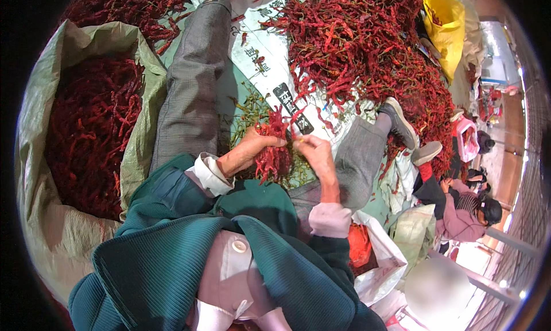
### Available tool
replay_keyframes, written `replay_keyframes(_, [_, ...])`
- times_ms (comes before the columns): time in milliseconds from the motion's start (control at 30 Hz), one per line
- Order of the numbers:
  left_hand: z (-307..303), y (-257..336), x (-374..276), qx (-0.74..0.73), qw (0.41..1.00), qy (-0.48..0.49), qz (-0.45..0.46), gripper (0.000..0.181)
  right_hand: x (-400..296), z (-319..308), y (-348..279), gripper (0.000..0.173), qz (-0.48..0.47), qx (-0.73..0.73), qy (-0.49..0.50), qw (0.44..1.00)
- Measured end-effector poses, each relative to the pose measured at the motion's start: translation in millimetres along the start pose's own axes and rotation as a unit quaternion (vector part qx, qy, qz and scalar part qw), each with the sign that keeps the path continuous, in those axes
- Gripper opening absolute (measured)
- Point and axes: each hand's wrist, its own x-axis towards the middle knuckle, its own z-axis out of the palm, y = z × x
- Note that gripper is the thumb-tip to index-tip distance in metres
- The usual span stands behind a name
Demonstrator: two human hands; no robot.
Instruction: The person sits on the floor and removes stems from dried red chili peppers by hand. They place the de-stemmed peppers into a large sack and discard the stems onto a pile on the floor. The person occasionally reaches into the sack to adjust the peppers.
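A bunch of dried red chili peppers (274, 161) is held in my left hand (246, 152), thumb pressed across it, tips hanging down. Close beside it, my right hand (317, 153) pinches a small yellowish piece, apparently a chili stem (301, 140), between thumb and fingertips. Loose greenish stems (254, 105) lie on the ground sheet between my legs, just beyond the left hand. Under and past the hands spreads a white woven sack (262, 42) bearing printed writing.
At the left stands an open woven sack (144, 64) filled with red chilies (94, 133). A large chili heap (357, 42) lies ahead, with a yellow bag (447, 34) beyond it. Another open white sack (385, 262) is by my right side. Another person (462, 221) sits at the right.
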Motion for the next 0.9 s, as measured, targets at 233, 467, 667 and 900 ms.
replay_keyframes(233, [-10,-5,-3,0.139,0.988,-0.070,0.003,0.030,-17,29,22,0.019,-0.021,-0.056,0.057,0.997])
replay_keyframes(467, [11,8,-27,0.359,0.896,-0.118,0.235,0.029,-6,36,49,0.017,-0.024,0.285,0.162,0.944])
replay_keyframes(667, [-2,0,-8,0.052,0.995,0.033,0.082,0.021,-2,4,19,0.027,0.033,-0.039,0.162,0.985])
replay_keyframes(900, [-1,6,-3,0.015,0.994,0.104,0.028,0.024,94,-24,16,0.019,-0.104,-0.366,0.258,0.888])
